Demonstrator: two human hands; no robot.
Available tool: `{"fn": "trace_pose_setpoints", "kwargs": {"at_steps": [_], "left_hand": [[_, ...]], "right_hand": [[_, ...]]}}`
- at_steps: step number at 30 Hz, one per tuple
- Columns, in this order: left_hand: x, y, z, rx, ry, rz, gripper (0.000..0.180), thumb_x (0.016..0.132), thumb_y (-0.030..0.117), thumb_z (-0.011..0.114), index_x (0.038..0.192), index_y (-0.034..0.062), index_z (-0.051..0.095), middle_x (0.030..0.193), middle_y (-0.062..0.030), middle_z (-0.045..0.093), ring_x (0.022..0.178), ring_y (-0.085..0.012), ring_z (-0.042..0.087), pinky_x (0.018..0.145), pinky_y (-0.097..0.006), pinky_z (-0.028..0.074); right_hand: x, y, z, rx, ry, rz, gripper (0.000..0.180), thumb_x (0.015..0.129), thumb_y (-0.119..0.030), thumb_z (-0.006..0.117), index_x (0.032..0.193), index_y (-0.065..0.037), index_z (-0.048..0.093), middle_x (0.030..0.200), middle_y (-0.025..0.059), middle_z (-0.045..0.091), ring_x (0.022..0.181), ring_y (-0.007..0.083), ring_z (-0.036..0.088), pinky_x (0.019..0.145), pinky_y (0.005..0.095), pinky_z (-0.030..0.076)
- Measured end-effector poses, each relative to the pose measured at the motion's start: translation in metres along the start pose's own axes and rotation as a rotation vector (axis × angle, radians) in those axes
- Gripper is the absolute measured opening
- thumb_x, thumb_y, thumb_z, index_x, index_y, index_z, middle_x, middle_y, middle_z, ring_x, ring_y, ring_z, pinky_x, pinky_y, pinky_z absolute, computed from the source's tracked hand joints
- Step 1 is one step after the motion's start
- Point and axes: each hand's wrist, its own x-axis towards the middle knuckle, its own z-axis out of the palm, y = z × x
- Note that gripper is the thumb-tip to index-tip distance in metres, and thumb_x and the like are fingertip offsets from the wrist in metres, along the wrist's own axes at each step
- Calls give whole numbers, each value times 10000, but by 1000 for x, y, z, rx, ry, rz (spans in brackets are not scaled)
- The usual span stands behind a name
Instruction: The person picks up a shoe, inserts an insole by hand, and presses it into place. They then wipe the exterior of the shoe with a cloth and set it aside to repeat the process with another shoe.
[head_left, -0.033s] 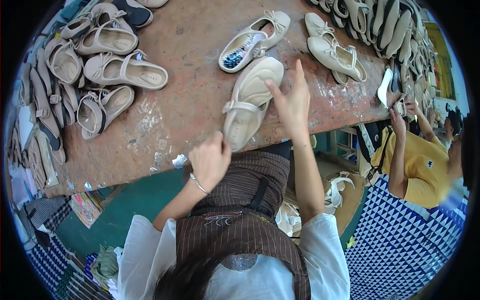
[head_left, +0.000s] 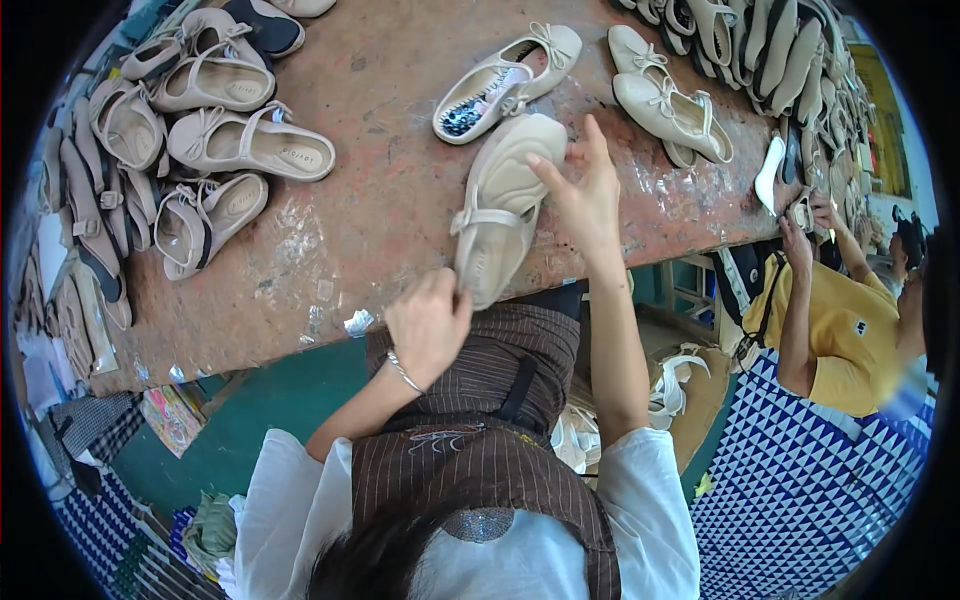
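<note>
A beige strap shoe [head_left: 495, 205] slants across the table's near edge, its far end showing a padded, ridged insole surface. My left hand [head_left: 430, 325] is closed round its near end, the fingertips partly hidden. At the far right rim, my right hand [head_left: 585, 200] has its thumb over the insole pad and its index finger raised; its other fingers are mostly behind the shoe. Just beyond lies another beige bow shoe [head_left: 562, 55] with a shiny blue-and-white patterned piece [head_left: 470, 115] inside. To its right rests a pair of beige bow shoes [head_left: 670, 105].
Finished-looking beige shoes [head_left: 250, 145] and stacked dark-soled ones crowd the left side of the worn table [head_left: 370, 180]. A large pile of shoes [head_left: 780, 50] fills the far right. A co-worker in a yellow shirt [head_left: 825, 340] handles a shoe at right. White straps [head_left: 680, 385] lie below.
The shoe in my hands has shifted slightly right and toward me at its near end. My left hand moved a little right with it. My right index finger bends more.
</note>
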Motion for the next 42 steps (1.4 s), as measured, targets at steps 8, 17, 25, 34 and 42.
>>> {"fn": "trace_pose_setpoints", "kwargs": {"at_steps": [8, 17, 25, 34, 42], "left_hand": [[-5, 17, 38, 214, -217, 410, 643, 852, 294, 626, 1412, 11, 483, 1442, -210, 449, 1415, -391, 322, 1181, -597, 181], [-7, 7, 51, 253, -268, 414, 530, 854, 190, 579, 1331, -39, 554, 1375, -233, 508, 1394, -392, 357, 1160, -563, 270], [-4, 11, 50, 210, -160, 401, 450, 846, 148, 586, 1214, -110, 588, 1339, -260, 522, 1355, -403, 411, 1129, -560, 334], [-4, 10, 51, 106, -169, 370, 482, 850, 143, 564, 1283, -70, 568, 1345, -254, 526, 1372, -389, 397, 1141, -549, 318], [-2, 8, 49, 115, -206, 379, 471, 863, 144, 553, 1257, -114, 562, 1305, -231, 556, 1346, -370, 430, 1141, -537, 313]], "right_hand": [[-108, 34, 22, -527, -249, -391, 289, 780, -6, 636, 1053, 40, 553, 1369, 289, 519, 1291, 424, 512, 1141, 607, 274], [-37, 30, 59, -709, -82, -434, 190, 796, -6, 579, 984, 12, 596, 951, 149, 625, 973, 323, 628, 1137, 581, 280], [-42, 29, 58, -724, -21, -480, 421, 811, -13, 546, 1209, 122, 565, 1127, 255, 636, 1107, 384, 613, 1135, 556, 313], [-52, 13, 54, -773, -120, -405, 464, 844, -36, 506, 1265, 160, 503, 1282, 330, 547, 1271, 426, 512, 1172, 578, 227], [-20, 51, 72, -1038, -45, -483, 217, 843, -103, 524, 948, 35, 654, 996, 211, 659, 1034, 308, 644, 1183, 625, 110]]}}
